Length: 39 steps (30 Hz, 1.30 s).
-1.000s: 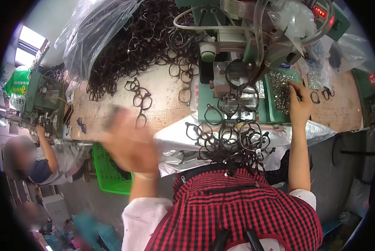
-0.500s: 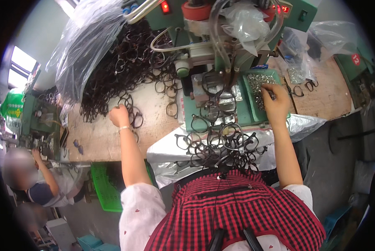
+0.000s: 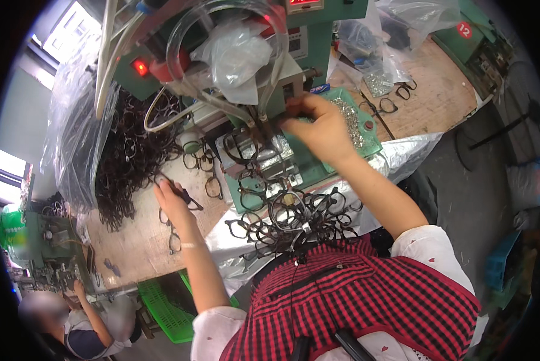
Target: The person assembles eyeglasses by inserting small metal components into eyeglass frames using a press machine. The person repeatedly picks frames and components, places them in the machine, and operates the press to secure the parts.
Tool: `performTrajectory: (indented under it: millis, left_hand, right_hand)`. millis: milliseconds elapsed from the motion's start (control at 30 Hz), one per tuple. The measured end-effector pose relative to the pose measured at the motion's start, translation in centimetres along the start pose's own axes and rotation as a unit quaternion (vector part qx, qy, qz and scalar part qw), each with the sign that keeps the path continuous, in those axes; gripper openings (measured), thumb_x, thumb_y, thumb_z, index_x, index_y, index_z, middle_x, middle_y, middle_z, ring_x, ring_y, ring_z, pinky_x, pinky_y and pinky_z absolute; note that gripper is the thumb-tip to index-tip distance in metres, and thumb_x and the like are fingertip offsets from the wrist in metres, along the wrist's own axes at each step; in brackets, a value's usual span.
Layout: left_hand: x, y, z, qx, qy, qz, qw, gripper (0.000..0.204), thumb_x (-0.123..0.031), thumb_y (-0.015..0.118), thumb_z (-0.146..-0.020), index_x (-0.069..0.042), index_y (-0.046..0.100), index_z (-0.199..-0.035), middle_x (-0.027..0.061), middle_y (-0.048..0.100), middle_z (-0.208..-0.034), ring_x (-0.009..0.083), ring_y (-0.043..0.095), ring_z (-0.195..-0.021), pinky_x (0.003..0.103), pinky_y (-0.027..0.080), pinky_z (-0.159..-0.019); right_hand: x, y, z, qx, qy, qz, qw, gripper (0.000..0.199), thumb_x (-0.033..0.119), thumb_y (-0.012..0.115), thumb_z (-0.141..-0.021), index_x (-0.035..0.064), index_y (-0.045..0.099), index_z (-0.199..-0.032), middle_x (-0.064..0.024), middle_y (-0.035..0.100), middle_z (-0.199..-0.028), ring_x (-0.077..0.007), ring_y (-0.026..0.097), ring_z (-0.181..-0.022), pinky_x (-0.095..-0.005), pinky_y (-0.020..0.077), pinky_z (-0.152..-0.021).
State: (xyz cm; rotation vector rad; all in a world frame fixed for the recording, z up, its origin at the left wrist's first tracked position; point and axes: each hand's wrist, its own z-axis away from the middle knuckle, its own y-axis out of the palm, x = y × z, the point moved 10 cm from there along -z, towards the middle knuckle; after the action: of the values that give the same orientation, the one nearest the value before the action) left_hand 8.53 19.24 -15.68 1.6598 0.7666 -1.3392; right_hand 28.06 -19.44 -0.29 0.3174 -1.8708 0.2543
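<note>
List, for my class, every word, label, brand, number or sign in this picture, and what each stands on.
Round red sign, on the right-hand green machine: a clear white number, not copied here.
Red lit display, on the middle machine: cut off by the picture's edge.
Square black-and-white code, also there: too small to read.
Green bag, far left: any print is too blurred.
</note>
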Motion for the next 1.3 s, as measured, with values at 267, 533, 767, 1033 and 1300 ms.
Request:
performTrajectory:
  millis: [267, 533, 767, 1033, 1300]
  left_hand:
    - [-23.0, 11.9, 17.7, 0.210, 0.448, -0.033, 0.869, 0.011, -0.011, 0.047, -0.106, -0.002, 0.054, -0.107, 0.0112, 0.059, -0.105, 0.0205, 0.057, -0.089, 0.035, 0.050, -0.084]
    - [-13.6, 16.8, 29.8, 0.641, 0.003, 0.001, 0.768, 0.011, -0.004, 0.069, -0.088, -0.003, 0.073, -0.099, 0.0106, 0.075, -0.101, 0.0275, 0.072, -0.089, 0.039, 0.057, -0.081]
    - [-23.7, 12.2, 21.7, 0.346, 0.399, 0.009, 0.849, 0.032, -0.039, 0.063, -0.099, -0.007, 0.062, -0.096, 0.0126, 0.073, -0.085, 0.0212, 0.067, -0.074, 0.036, 0.050, -0.068]
    - [-27.5, 15.1, 18.1, 0.212, 0.405, 0.012, 0.889, 0.028, -0.030, 0.058, -0.104, -0.003, 0.056, -0.108, 0.0149, 0.065, -0.091, 0.0212, 0.061, -0.078, 0.035, 0.056, -0.076]
    - [-22.5, 16.7, 12.7, 0.224, 0.326, 0.046, 0.917, 0.017, -0.003, 0.066, -0.097, 0.007, 0.062, -0.111, 0.0162, 0.069, -0.107, 0.0223, 0.068, -0.096, 0.034, 0.052, -0.094]
  right_hand:
    - [-0.1, 0.7, 1.8, -0.028, -0.021, -0.050, 0.998, 0.051, 0.002, 0.073, -0.080, -0.0014, 0.053, -0.126, -0.0060, 0.069, -0.084, -0.0118, 0.065, -0.086, -0.0271, 0.0484, -0.084]
    - [0.8, 3.2, 1.8, -0.003, -0.020, -0.104, 0.994, 0.061, 0.002, 0.076, -0.078, -0.0016, 0.050, -0.133, -0.0054, 0.069, -0.085, -0.0116, 0.064, -0.088, -0.0282, 0.0487, -0.083]
    - [1.7, 3.7, 2.8, 0.007, 0.039, -0.100, 0.994, 0.053, 0.003, 0.074, -0.081, -0.0015, 0.053, -0.129, -0.0053, 0.069, -0.094, -0.0130, 0.063, -0.089, -0.0278, 0.0484, -0.082]
    - [0.8, 1.3, 2.8, -0.041, -0.040, -0.013, 0.998, 0.014, 0.002, 0.074, -0.085, 0.0004, 0.073, -0.099, -0.0069, 0.073, -0.096, -0.0114, 0.066, -0.095, -0.0284, 0.0510, -0.087]
    - [0.2, 2.7, 3.3, -0.051, -0.026, -0.178, 0.982, 0.048, -0.004, 0.072, -0.085, -0.0030, 0.050, -0.127, -0.0085, 0.067, -0.109, -0.0124, 0.067, -0.099, -0.0276, 0.0479, -0.094]
